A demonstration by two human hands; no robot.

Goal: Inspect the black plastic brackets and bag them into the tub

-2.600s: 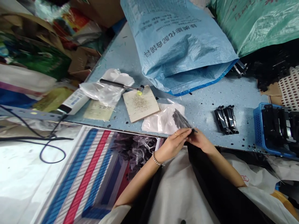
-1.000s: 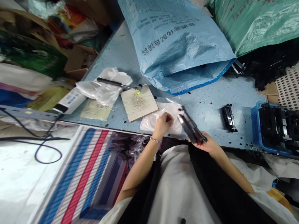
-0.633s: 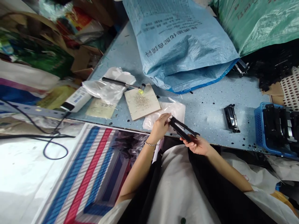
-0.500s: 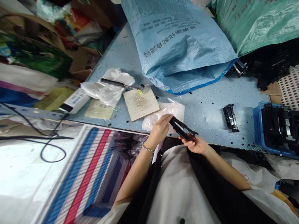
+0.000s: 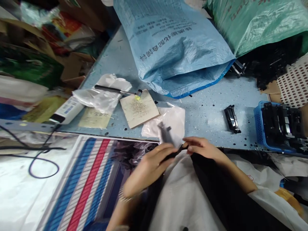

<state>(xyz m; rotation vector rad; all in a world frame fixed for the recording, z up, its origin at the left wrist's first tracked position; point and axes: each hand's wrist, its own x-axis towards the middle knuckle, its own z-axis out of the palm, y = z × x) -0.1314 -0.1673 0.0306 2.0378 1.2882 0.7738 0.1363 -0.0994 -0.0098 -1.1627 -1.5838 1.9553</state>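
My left hand [image 5: 152, 165] is closed around a long black frame-like part [image 5: 166, 134], in front of my body at the table's near edge. Motion smears the part, and its upper end stands over a crumpled white plastic bag [image 5: 176, 120]. My right hand [image 5: 203, 148] pinches the part's dark end near the left fingertips; how the two hold it there is partly hidden. To the left of the bag lies a square board [image 5: 141, 112] strewn with small bits. A small hammer [image 5: 115, 89] with a black handle rests with its yellow-tipped head on that board.
A black-and-silver piece [image 5: 232, 118] lies on the blue table at right, beside a blue basket [image 5: 260, 125] of similar black pieces. A large blue sack [image 5: 178, 54] and a green sack [image 5: 260, 25] stand behind. A white box-like item [image 5: 68, 110] sits at left.
The black part has turned and come down closer to my body. My left hand has dropped lower and left, while my right hand stays near the same place. The view has shifted slightly.
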